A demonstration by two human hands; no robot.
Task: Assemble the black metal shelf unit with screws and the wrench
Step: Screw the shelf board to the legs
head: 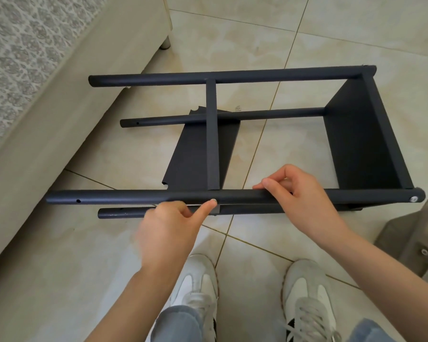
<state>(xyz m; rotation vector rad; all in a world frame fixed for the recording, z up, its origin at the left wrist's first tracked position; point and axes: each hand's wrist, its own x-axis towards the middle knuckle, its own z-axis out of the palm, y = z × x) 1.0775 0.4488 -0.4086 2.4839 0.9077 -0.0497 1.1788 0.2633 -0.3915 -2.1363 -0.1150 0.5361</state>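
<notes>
Shelf frame (pixel 366 134) lies sideways on the floor (pixel 307 45), centre. Left hand (pixel 168 218) at 7 o'clock and right hand (pixel 299 193) at 4 each clasp its near post (pixel 109 196) in a closed grip, probably seating the crosspiece (pixel 212 134). Next comes a screw there.

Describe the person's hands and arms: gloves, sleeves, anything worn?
The left hand and right hand are both bare, with no gloves, rings or watch. The forearms are uncovered down to the frame edge, with no sleeves in view. The nails look short and unpainted. The left hand is slightly motion-blurred. Below are blue jeans and white-and-grey lace-up sneakers.
</notes>
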